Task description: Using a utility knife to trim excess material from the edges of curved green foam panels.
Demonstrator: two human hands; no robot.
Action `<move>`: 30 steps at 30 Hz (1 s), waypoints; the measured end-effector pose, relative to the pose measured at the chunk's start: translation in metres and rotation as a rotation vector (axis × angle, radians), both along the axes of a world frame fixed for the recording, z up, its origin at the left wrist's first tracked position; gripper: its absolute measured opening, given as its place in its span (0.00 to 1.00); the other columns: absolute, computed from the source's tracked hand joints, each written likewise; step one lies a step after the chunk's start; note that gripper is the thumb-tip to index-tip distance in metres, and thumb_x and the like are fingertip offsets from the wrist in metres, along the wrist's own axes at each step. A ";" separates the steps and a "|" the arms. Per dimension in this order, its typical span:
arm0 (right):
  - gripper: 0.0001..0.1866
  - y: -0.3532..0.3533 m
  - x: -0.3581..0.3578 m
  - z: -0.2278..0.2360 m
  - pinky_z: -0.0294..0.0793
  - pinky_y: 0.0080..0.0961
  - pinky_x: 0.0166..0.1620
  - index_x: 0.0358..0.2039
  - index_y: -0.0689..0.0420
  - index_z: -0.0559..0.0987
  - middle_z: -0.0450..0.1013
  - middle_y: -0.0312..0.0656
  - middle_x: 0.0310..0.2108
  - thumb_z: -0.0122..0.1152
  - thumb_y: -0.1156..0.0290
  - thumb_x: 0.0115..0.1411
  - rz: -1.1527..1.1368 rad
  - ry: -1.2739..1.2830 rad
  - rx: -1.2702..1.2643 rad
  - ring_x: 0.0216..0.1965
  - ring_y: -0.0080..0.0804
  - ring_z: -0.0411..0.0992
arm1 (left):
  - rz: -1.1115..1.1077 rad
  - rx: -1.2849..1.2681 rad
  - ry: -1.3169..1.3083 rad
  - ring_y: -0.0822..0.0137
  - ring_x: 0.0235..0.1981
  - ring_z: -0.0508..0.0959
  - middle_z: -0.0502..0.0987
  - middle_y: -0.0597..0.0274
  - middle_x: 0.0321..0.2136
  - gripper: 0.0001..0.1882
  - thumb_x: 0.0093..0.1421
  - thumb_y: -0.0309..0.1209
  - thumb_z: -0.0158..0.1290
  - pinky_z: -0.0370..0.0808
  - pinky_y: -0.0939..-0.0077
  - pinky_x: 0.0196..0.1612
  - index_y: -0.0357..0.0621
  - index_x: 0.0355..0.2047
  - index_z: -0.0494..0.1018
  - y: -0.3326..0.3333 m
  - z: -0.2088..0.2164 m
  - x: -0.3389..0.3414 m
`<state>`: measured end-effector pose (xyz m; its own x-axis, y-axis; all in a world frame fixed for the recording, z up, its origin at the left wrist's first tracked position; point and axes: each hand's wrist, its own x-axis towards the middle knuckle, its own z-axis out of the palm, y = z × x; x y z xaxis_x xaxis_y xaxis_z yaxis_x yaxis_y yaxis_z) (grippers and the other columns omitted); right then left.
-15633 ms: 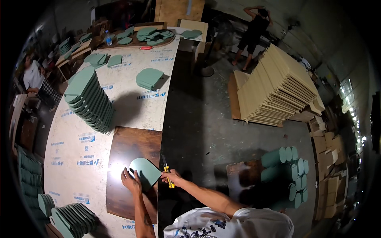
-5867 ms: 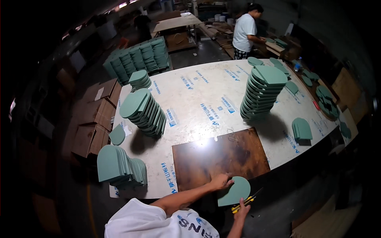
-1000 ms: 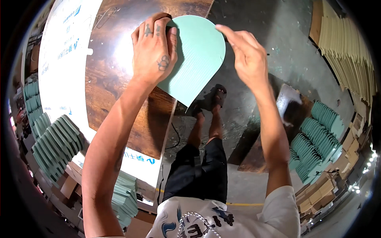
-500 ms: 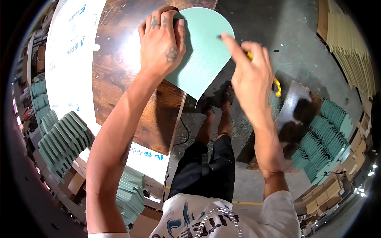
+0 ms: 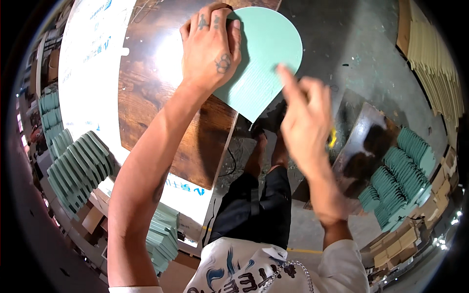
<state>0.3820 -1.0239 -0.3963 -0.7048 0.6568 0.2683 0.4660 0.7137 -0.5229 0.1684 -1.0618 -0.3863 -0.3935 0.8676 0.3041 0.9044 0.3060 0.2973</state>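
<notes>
A mint-green ribbed panel [image 5: 266,51], rounded at the far end and pointed at the near one, lies over the right edge of a dark brown wooden board [image 5: 171,132]. My left hand [image 5: 210,49] is on its left side, fingers bent and thumb against the panel, holding it. My right hand [image 5: 308,117] is closed around a yellow-handled knife [image 5: 333,138], mostly hidden in the palm. The forefinger stretches forward along it, and its blurred dark tip is at the panel's right edge. Whether the tip touches the panel I cannot tell.
White printed sheeting [image 5: 88,88] covers the table left of the board. Stacked green pieces [image 5: 80,166] stand at the left, and more green stacks [image 5: 395,171] sit on a low board at the right. Cream sheets [image 5: 435,63] lean at the far right. My legs are beside the table.
My right hand has moved nearer, drawing the knife tip down along the panel's right edge. The left hand keeps its place on the panel; the whole view has shifted slightly.
</notes>
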 end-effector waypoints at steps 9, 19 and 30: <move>0.33 -0.050 0.015 -0.026 0.70 0.33 0.36 0.59 0.46 0.80 0.68 0.40 0.34 0.61 0.88 0.53 0.030 0.360 -0.283 0.35 0.37 0.68 | 0.009 0.022 -0.002 0.44 0.48 0.72 0.72 0.45 0.48 0.13 0.67 0.29 0.49 0.66 0.52 0.53 0.37 0.49 0.67 0.000 0.002 -0.002; 0.28 -0.117 0.034 -0.040 0.76 0.31 0.41 0.57 0.46 0.81 0.69 0.35 0.30 0.61 0.84 0.57 0.436 0.351 -0.444 0.34 0.34 0.70 | 0.021 0.015 0.007 0.44 0.48 0.72 0.72 0.45 0.48 0.13 0.67 0.30 0.48 0.67 0.53 0.53 0.37 0.49 0.67 -0.001 -0.003 -0.002; 0.21 0.034 -0.005 -0.018 0.69 0.19 0.29 0.51 0.71 0.76 0.75 0.37 0.27 0.68 0.68 0.63 -0.146 0.516 -1.441 0.24 0.20 0.69 | -0.045 -0.098 0.362 0.40 0.64 0.62 0.66 0.40 0.61 0.34 0.70 0.53 0.47 0.54 0.35 0.67 0.41 0.65 0.62 -0.027 0.003 -0.017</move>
